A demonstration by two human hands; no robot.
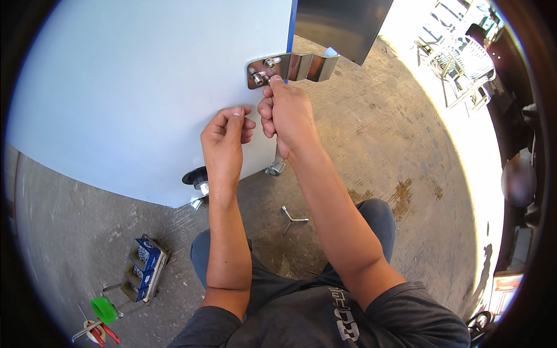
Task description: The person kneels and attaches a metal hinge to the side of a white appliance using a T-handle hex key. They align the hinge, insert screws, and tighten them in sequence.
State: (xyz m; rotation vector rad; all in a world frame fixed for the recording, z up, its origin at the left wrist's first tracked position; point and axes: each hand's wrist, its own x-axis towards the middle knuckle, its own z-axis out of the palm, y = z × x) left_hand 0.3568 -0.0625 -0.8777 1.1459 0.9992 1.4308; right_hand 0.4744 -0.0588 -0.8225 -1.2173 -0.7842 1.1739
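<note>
A bent, wavy metal bracket is fixed to the edge of a large white panel and juts out to the right. Bolts show on its flat end. My right hand is at the bracket's lower edge, thumb and forefinger pinched on what looks like a small bolt there, mostly covered by the fingertips. Just below and to the left, my left hand is raised in front of the panel, with thumb and fingers pressed together. Whatever it may hold is hidden.
A Y-shaped socket wrench lies on the concrete floor between my knees. Blue bins of small hardware stand at the lower left, near a green object and red-handled pliers. White chairs stand far right.
</note>
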